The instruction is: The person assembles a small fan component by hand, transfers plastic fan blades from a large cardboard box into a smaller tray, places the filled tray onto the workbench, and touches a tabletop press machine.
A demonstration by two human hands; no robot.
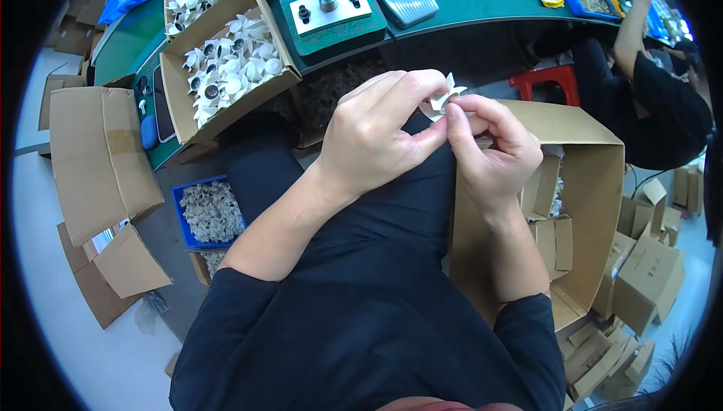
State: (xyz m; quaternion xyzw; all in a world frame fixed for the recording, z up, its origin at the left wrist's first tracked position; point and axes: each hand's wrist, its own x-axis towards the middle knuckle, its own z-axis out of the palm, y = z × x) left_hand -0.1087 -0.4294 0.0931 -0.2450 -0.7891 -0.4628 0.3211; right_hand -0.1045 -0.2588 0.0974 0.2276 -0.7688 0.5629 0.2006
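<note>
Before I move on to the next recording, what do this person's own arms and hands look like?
The left sleeve and right sleeve are plain, near-black, and end around the elbows. Below them the forearms are bare. The left hand and right hand wear no gloves; no watch, ring or bracelet shows.
</note>
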